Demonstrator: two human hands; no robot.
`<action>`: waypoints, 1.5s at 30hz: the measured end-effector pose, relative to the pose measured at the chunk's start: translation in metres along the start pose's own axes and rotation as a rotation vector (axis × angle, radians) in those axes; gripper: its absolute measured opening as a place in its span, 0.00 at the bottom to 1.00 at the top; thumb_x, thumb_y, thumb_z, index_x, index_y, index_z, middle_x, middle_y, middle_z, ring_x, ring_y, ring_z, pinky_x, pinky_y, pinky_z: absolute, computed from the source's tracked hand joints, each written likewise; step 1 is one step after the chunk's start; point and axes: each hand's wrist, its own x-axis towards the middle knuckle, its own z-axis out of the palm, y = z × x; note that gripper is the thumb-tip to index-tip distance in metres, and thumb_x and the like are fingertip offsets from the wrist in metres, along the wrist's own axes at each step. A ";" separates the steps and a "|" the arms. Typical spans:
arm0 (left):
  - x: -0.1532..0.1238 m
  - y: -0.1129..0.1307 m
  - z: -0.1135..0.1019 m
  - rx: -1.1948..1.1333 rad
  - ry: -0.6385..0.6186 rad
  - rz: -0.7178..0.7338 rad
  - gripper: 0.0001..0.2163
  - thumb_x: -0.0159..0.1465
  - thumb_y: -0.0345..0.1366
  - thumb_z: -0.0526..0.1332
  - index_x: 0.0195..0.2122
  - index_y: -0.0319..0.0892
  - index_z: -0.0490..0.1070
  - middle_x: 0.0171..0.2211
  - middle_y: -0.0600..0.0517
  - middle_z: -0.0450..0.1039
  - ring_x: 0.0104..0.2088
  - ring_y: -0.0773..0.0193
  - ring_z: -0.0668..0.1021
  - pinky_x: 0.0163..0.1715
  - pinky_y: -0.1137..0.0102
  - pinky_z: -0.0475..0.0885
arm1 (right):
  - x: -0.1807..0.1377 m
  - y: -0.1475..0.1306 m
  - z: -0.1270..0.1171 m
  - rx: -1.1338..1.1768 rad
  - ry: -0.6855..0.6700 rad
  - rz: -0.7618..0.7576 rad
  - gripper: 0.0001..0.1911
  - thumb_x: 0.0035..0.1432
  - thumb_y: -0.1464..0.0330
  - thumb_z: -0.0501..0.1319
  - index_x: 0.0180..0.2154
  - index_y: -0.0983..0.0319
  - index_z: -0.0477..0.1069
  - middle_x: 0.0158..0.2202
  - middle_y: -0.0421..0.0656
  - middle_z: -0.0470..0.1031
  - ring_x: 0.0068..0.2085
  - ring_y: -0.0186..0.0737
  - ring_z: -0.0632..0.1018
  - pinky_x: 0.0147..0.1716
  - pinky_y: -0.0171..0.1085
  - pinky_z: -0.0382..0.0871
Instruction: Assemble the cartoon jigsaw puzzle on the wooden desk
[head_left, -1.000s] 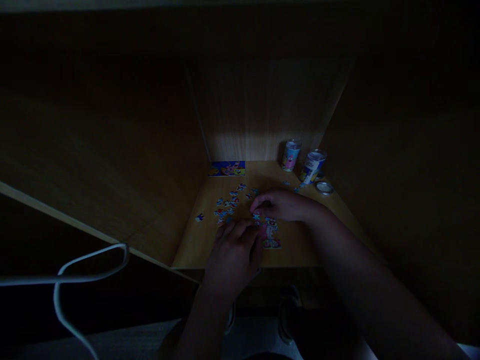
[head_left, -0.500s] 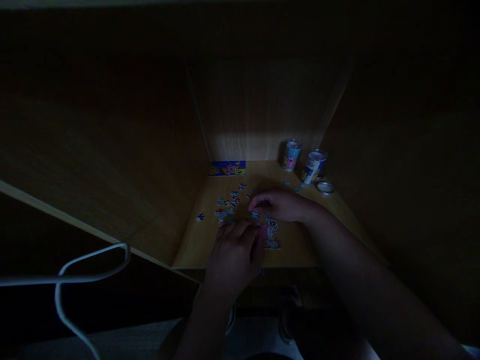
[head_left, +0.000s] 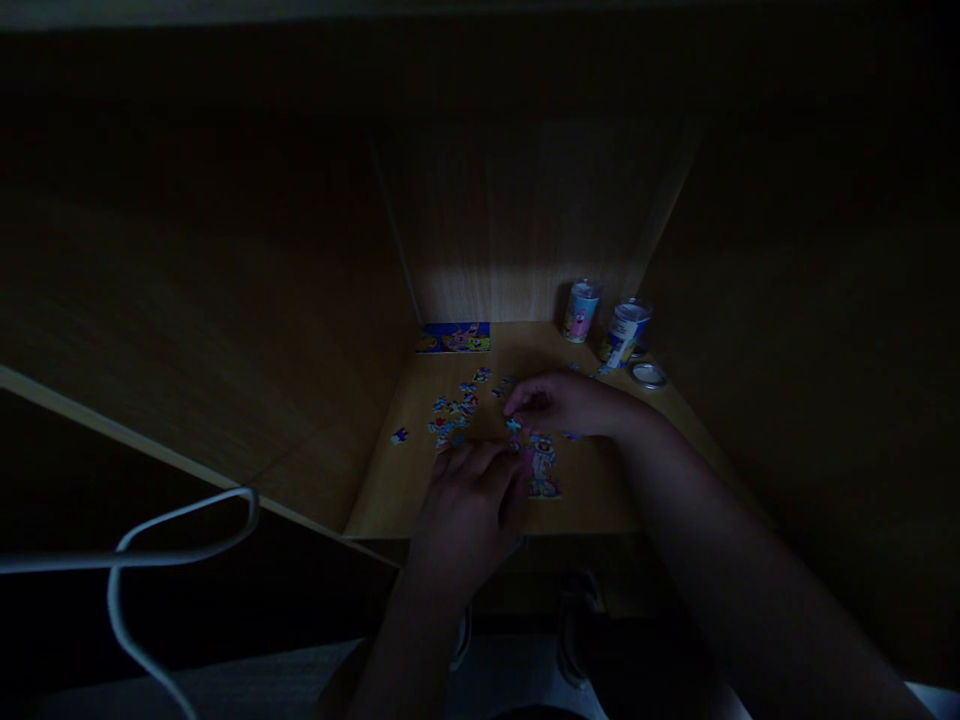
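Observation:
A partly joined jigsaw puzzle (head_left: 543, 470) with pink and pale patches lies near the front edge of the wooden shelf (head_left: 382, 500). My left hand (head_left: 469, 495) rests at its left side, fingers bent and thumb apart, covering part of it. Just above the puzzle my right hand (head_left: 562, 402) is curled, with thumb and fingers pinched at a small light-blue jigsaw piece (head_left: 514, 424). The dim light hides the exact contact of the fingertips. Several loose jigsaw pieces (head_left: 454, 407) are scattered beyond my left hand, and one lone piece (head_left: 400, 436) lies farther left.
Two printed cans, one pink-blue (head_left: 580, 312) and one blue-yellow (head_left: 625, 333), stand at the back right beside a round lid (head_left: 648, 375). A colourful picture card (head_left: 453, 338) lies against the back wall. Wooden panels close both sides; a white cable (head_left: 180, 555) hangs at left.
My right hand has shifted slightly right and away from me, and the light-blue piece at its fingertips has moved with it. My left hand stays almost in place.

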 end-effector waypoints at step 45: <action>0.002 0.001 -0.002 0.017 -0.041 0.000 0.08 0.73 0.32 0.63 0.50 0.48 0.79 0.49 0.50 0.81 0.49 0.52 0.79 0.57 0.49 0.71 | -0.004 -0.002 0.000 -0.211 -0.092 0.070 0.09 0.60 0.62 0.68 0.40 0.60 0.82 0.37 0.40 0.84 0.38 0.39 0.80 0.38 0.36 0.70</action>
